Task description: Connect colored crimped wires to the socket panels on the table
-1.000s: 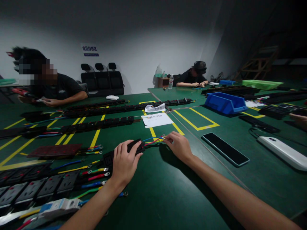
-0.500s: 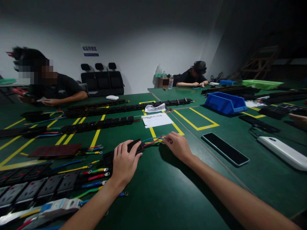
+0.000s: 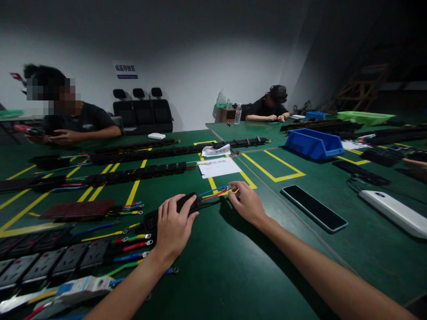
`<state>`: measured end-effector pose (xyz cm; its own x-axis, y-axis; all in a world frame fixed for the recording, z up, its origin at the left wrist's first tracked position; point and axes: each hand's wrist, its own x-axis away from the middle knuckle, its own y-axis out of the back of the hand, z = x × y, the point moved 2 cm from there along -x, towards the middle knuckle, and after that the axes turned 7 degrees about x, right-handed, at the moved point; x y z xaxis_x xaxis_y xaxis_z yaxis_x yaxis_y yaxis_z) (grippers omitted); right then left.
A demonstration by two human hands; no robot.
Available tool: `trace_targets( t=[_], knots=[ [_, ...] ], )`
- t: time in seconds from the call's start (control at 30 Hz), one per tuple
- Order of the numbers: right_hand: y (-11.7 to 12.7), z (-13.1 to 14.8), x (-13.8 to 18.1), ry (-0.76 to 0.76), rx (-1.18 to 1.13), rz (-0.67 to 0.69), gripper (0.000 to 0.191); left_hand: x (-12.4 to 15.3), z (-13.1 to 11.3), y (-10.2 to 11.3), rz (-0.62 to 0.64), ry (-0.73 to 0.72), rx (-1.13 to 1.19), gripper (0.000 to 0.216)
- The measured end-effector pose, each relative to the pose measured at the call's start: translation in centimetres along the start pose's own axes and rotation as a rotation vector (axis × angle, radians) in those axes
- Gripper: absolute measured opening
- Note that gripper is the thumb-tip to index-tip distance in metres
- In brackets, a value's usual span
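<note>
My left hand [image 3: 176,222] lies over the end of a black socket strip [image 3: 151,221], its thumb and fingers gripping the black end piece. Out of that end run blue, red and yellow wires [image 3: 213,194] toward the right. Their tips are pinched between the thumb and fingers of my right hand [image 3: 245,202], just off the table. Left of my left hand lie more black socket modules [image 3: 70,258] and loose coloured wires with ring terminals [image 3: 140,243].
A phone [image 3: 313,208], a white power bank [image 3: 395,213] and a blue bin [image 3: 313,143] are on the right. White paper [image 3: 220,167] lies ahead, beside long socket strips [image 3: 136,174]. One co-worker [image 3: 83,120] sits at the far left, another [image 3: 268,104] at the back.
My right hand has shifted slightly and its fingers have moved on the wire ends; the wires sit differently. My left hand has stayed on the strip. The co-worker at left has moved their hands.
</note>
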<state>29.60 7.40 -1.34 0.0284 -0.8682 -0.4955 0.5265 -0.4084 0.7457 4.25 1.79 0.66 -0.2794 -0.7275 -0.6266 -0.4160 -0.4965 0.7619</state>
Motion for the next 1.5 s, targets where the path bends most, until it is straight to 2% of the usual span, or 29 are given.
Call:
trace_targets(
  t=[0.17, 0.37, 0.57, 0.83, 0.97, 1.17, 1.37, 1.5],
  knots=[
    [0.3, 0.3, -0.1, 0.063, -0.081, -0.039, 0.023, 0.1, 0.0, 0.0, 0.001, -0.021, 0.024, 0.042],
    [0.1, 0.9, 0.2, 0.125, -0.181, -0.02, 0.027, 0.1, -0.1, 0.1, 0.006, -0.034, 0.021, 0.042],
    [0.3, 0.7, 0.1, -0.019, -0.289, -0.097, 0.027, 0.1, -0.2, 0.0, 0.024, -0.055, 0.039, 0.042],
    [-0.2, -0.3, -0.1, -0.168, -0.341, -0.036, 0.04, 0.1, -0.4, 0.1, 0.033, -0.082, 0.068, 0.041],
    [-0.4, -0.2, 0.0, -0.194, -0.345, 0.037, 0.038, 0.0, -0.4, 0.1, 0.015, -0.052, 0.057, 0.04],
    [0.2, 0.6, 0.0, -0.059, -0.342, -0.049, 0.033, 0.1, -0.4, 0.1, 0.025, -0.065, 0.04, 0.041],
    [-0.2, 0.8, 0.2, -0.018, -0.377, -0.025, 0.039, 0.1, -0.3, 0.0, 0.022, -0.043, 0.013, 0.041],
    [-0.1, 0.9, 0.4, 0.034, -0.272, -0.118, 0.043, 0.0, -0.3, 0.1, 0.012, -0.028, -0.001, 0.041]
  ],
)
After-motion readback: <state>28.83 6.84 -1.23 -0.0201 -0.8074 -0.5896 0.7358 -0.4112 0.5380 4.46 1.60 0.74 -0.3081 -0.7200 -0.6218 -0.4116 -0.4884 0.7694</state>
